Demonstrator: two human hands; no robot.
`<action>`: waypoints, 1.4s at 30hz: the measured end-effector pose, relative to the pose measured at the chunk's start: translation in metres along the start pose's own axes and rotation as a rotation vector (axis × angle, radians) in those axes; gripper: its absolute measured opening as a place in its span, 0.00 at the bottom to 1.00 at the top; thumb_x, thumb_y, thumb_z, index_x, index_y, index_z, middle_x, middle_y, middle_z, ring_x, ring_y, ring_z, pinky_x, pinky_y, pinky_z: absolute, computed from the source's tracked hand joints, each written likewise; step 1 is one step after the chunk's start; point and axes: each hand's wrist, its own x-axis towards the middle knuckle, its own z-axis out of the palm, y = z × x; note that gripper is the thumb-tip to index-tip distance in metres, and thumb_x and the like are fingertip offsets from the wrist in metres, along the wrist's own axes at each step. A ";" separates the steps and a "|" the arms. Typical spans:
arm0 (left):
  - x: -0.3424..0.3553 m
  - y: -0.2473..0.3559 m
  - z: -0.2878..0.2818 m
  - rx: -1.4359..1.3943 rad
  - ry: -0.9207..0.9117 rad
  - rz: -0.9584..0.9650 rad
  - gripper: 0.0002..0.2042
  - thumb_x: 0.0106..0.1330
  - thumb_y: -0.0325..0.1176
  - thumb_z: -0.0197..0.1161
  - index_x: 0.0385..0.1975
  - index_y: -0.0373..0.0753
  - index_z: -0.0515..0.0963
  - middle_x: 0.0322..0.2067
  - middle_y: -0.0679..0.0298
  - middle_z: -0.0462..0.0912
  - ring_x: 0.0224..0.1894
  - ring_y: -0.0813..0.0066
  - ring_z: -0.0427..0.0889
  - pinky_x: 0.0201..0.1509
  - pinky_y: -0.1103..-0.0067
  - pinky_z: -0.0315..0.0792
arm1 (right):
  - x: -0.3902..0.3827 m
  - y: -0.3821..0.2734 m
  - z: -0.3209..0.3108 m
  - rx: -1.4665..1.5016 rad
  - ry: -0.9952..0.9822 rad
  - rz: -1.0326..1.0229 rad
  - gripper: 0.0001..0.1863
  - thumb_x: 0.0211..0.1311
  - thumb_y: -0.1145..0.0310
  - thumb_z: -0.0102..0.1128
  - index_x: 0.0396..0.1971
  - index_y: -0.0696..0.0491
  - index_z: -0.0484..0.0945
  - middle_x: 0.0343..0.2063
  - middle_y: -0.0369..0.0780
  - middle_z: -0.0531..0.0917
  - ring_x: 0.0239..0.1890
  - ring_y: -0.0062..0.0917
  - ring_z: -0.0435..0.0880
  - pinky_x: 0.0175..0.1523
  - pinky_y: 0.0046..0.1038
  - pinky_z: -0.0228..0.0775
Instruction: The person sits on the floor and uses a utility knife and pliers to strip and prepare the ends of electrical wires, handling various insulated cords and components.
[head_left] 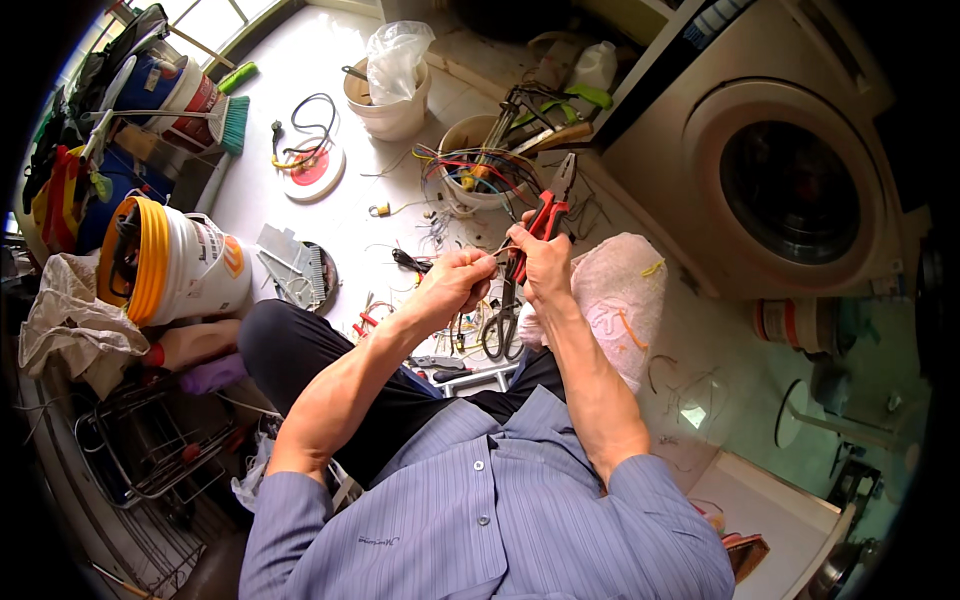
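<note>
My right hand point(545, 262) is closed round a pair of red-handled pliers point(546, 216), whose metal jaws point up and away from me. Just left of it, my left hand point(455, 285) is closed in a pinch, its fingertips near my right thumb. A thin wire point(506, 250) shows between the two hands; its ends are hidden by my fingers. Below my right hand is a pair of dark-handled scissors point(500, 335). Cut wire pieces lie scattered on the floor beyond and beneath my hands, with a black coiled cord point(408, 262) beside my left hand.
A bucket point(468, 195) full of wires and tools stands ahead. Behind it is a white bucket point(390, 118) with a plastic bag. A pink towel point(625, 300) covers my right knee. The washing machine point(690, 185) stands right; a white bucket with yellow hose point(200, 265) is left.
</note>
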 end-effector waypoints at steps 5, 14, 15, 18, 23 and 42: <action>-0.003 -0.001 0.002 -0.118 -0.037 0.023 0.11 0.76 0.37 0.53 0.34 0.37 0.74 0.16 0.68 0.72 0.13 0.84 0.62 0.15 0.84 0.54 | -0.002 -0.004 0.002 -0.034 -0.012 -0.062 0.11 0.58 0.80 0.65 0.40 0.56 0.75 0.28 0.36 0.80 0.24 0.20 0.78 0.30 0.21 0.71; -0.010 -0.002 0.008 -0.228 0.051 0.016 0.13 0.78 0.37 0.50 0.39 0.34 0.75 0.18 0.66 0.75 0.14 0.81 0.68 0.15 0.85 0.60 | -0.011 -0.005 0.009 -0.108 -0.027 -0.108 0.10 0.57 0.80 0.67 0.37 0.57 0.76 0.24 0.32 0.77 0.22 0.16 0.73 0.27 0.21 0.67; -0.008 -0.005 0.004 -0.205 0.024 0.029 0.13 0.78 0.38 0.50 0.39 0.34 0.75 0.18 0.66 0.75 0.14 0.81 0.68 0.15 0.85 0.60 | -0.009 -0.001 0.009 -0.110 -0.025 -0.113 0.10 0.57 0.79 0.67 0.37 0.57 0.76 0.24 0.32 0.77 0.22 0.16 0.73 0.27 0.21 0.66; -0.006 -0.004 0.002 -0.107 0.027 0.028 0.13 0.78 0.39 0.51 0.37 0.35 0.75 0.18 0.68 0.74 0.14 0.83 0.67 0.15 0.85 0.58 | -0.005 0.006 0.006 -0.188 -0.007 -0.118 0.09 0.57 0.77 0.68 0.37 0.57 0.78 0.23 0.32 0.77 0.23 0.16 0.73 0.27 0.22 0.66; 0.001 -0.005 0.004 0.051 0.095 0.038 0.12 0.76 0.38 0.51 0.32 0.38 0.75 0.17 0.69 0.72 0.14 0.83 0.66 0.16 0.84 0.58 | 0.003 0.019 -0.001 -0.360 0.055 -0.092 0.10 0.55 0.72 0.70 0.35 0.58 0.80 0.25 0.33 0.79 0.25 0.18 0.74 0.31 0.25 0.68; -0.062 -0.026 0.011 0.027 0.018 0.007 0.13 0.76 0.38 0.54 0.28 0.41 0.72 0.17 0.70 0.72 0.13 0.84 0.64 0.15 0.85 0.55 | 0.029 -0.026 -0.020 -0.171 0.205 -0.178 0.08 0.54 0.76 0.63 0.33 0.55 0.75 0.16 0.31 0.73 0.15 0.15 0.68 0.19 0.22 0.57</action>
